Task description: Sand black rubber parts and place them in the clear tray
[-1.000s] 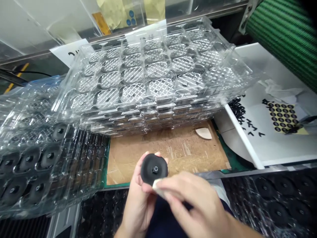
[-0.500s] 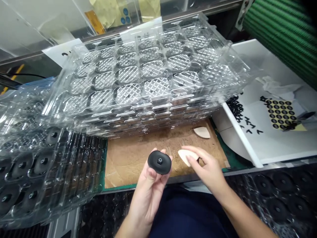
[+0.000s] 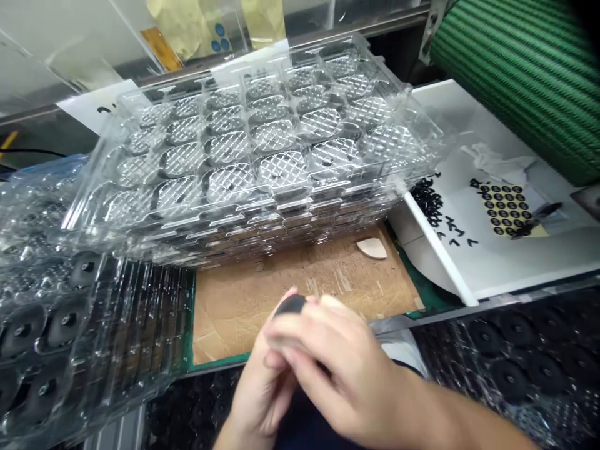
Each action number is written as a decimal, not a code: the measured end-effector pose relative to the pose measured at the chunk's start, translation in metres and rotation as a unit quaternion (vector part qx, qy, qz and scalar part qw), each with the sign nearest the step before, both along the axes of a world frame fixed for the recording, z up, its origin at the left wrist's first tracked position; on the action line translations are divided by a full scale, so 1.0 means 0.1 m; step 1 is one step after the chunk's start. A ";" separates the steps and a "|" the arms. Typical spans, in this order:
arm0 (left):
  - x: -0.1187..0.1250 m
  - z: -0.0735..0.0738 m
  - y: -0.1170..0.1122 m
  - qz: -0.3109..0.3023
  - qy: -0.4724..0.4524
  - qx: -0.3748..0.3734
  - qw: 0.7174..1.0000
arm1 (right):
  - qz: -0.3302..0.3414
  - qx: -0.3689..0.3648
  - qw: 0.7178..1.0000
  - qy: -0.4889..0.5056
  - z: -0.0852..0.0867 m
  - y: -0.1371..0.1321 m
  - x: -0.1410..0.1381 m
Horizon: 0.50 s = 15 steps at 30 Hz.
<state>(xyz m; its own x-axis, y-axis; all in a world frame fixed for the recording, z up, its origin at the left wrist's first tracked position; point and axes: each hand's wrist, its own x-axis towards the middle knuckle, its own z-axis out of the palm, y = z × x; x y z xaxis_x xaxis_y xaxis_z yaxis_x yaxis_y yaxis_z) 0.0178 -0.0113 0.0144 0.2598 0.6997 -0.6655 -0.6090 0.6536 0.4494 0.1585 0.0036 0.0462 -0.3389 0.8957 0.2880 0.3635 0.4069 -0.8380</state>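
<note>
My left hand [image 3: 255,381] grips a black oval part [image 3: 291,305], of which only the far end shows. My right hand [image 3: 342,362] lies over that part, its fingers bent and pressed down on it. The cream pad in my right hand is almost wholly covered by the fingers. Beyond both hands, a second cream pad [image 3: 372,248], pointed and curved on one side, lies on the brown cardboard [image 3: 281,278]. The hands meet just past the cardboard's near edge.
A tall stack of clear moulded trays [image 3: 276,169] stands behind the cardboard. To the left, more trays [image 3: 51,331] hold black parts. On the right, a white bin [image 3: 515,269] contains small black pieces [image 3: 426,203] and a sticker sheet [image 3: 509,209]. A green roll [image 3: 520,81] overhangs it.
My right hand has come left with the cream pad onto the black part. My left hand still holds that part, now mostly covered. The camera view has shifted slightly.
</note>
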 end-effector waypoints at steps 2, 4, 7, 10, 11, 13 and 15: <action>-0.05 0.04 0.01 -0.023 -0.011 0.014 1.000 | 0.043 -0.039 0.998 -0.006 0.04 -0.08 0.11; -0.09 0.04 0.01 -0.043 -0.023 0.015 0.999 | 0.025 -0.063 0.997 -0.047 0.05 -0.10 0.22; -0.11 0.02 0.01 -0.031 -0.026 0.016 0.999 | 0.002 -0.020 0.998 -0.062 -0.07 -0.03 0.32; -0.11 0.03 0.01 -0.010 -0.045 0.033 0.998 | -0.060 -0.044 0.997 -0.009 -0.43 0.09 0.34; -0.11 0.03 0.00 -0.007 -0.057 0.038 0.998 | -0.099 -0.070 0.993 -0.008 -0.59 0.11 0.35; -0.13 0.04 -0.01 -0.003 -0.075 0.042 0.996 | -0.170 -0.104 0.979 -0.044 -0.94 0.09 0.35; -0.15 0.03 -0.02 0.003 -0.085 0.039 0.996 | -0.210 -0.101 0.969 -0.081 -1.27 0.01 0.34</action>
<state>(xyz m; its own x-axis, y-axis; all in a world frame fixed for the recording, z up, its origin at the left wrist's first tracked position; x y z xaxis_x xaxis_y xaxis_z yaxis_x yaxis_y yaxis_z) 0.0026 -0.0137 0.0178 0.3596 0.7500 -0.5552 -0.6853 0.6160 0.3884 0.1927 0.0043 -0.0809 0.0422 0.9969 0.0658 0.5954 0.0277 -0.8029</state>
